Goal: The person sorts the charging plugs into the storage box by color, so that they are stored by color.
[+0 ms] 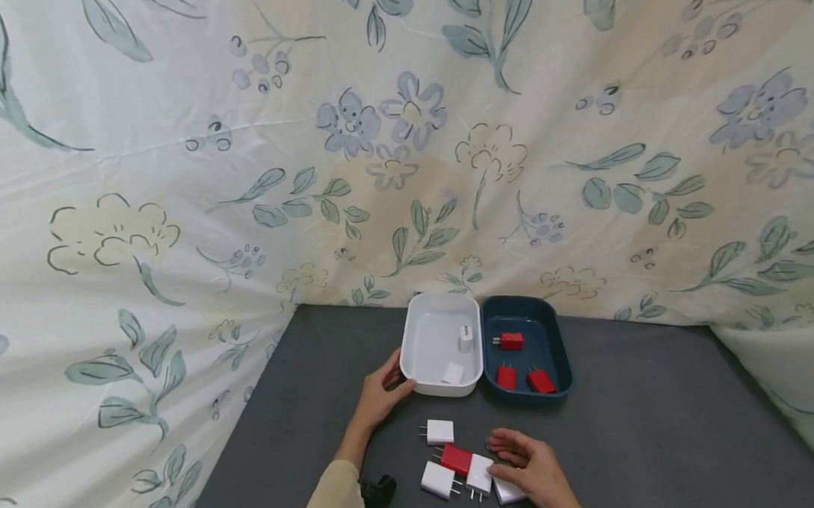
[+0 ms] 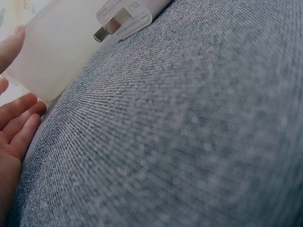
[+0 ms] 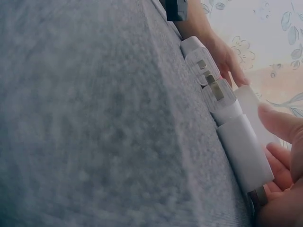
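My left hand (image 1: 378, 397) rests at the near left corner of a white container (image 1: 444, 389), thumb at its front and fingers along its side. In the left wrist view those fingers (image 2: 21, 113) are loosely extended. My right hand (image 1: 532, 466) is over the near end of a group of plug chargers, thumb and fingers apart. Closest to it are a white charger (image 1: 508, 491), partly hidden under the hand, and another white charger (image 1: 480, 476). In the right wrist view the fingers are beside the nearest charger (image 3: 246, 153), with the thumb raised above it.
Beside them lie a red charger (image 1: 457, 458) and two more white chargers (image 1: 440, 431). Two white chargers (image 1: 454, 373) are in the white container. A dark blue container (image 1: 564, 353) adjoins it, holding three red chargers (image 1: 541, 381). Floral cloth (image 1: 417, 171) hangs behind the grey table (image 1: 655, 425).
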`<state>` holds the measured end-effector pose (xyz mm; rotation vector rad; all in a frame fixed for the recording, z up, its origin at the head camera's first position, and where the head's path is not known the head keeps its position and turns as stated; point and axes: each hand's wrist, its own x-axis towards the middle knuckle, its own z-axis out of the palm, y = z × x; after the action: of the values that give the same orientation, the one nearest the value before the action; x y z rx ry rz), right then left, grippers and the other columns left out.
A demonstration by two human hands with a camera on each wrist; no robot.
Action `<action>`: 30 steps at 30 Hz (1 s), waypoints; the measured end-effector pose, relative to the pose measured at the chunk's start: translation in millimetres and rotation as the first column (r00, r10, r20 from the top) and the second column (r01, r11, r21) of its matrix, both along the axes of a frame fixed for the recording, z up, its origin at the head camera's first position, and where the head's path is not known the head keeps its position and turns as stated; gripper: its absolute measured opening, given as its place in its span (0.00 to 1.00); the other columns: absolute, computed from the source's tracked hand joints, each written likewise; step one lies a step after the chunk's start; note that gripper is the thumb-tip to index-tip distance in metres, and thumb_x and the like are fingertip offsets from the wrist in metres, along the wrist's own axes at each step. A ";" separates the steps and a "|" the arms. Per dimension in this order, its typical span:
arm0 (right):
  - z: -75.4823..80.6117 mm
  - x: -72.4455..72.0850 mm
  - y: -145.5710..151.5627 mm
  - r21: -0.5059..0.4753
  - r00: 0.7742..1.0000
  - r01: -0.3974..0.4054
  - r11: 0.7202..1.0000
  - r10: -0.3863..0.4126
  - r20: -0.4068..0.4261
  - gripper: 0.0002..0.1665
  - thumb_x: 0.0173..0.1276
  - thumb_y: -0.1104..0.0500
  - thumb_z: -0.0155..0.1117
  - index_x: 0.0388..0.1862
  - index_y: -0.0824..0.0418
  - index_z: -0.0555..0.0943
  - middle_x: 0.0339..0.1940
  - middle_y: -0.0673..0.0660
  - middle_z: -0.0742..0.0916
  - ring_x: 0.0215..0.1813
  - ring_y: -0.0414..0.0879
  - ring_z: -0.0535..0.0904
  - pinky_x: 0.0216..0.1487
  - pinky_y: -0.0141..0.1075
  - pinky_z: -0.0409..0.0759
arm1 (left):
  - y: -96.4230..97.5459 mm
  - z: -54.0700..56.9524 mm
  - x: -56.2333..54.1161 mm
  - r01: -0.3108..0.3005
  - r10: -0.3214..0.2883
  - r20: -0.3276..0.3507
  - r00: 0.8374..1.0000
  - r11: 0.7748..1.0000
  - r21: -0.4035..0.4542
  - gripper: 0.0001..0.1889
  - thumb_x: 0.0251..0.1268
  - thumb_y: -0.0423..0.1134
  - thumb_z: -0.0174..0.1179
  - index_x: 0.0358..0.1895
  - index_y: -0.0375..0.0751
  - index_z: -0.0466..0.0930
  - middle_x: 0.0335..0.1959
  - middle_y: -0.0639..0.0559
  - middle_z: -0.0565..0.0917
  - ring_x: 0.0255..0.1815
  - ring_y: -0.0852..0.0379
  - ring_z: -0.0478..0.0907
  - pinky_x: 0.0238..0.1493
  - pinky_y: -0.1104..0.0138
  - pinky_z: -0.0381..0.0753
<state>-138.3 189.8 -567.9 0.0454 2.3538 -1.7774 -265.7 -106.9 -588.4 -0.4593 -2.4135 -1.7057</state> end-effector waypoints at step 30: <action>-8.5 0.9 13.1 0.157 0.949 -0.263 0.952 0.284 -0.139 0.41 0.48 0.46 0.80 0.59 0.61 0.79 0.51 0.56 0.87 0.47 0.35 0.82 0.50 0.23 0.82 | 3.0 34.4 18.6 0.077 -0.078 0.019 0.997 0.996 0.050 0.39 0.62 0.38 0.67 0.73 0.32 0.60 0.67 0.31 0.72 0.65 0.36 0.73 0.64 0.45 0.73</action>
<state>-137.4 202.9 -576.4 -0.4009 2.4440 -1.5378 -247.1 -103.9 -554.0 -0.5374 -2.3913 -1.8055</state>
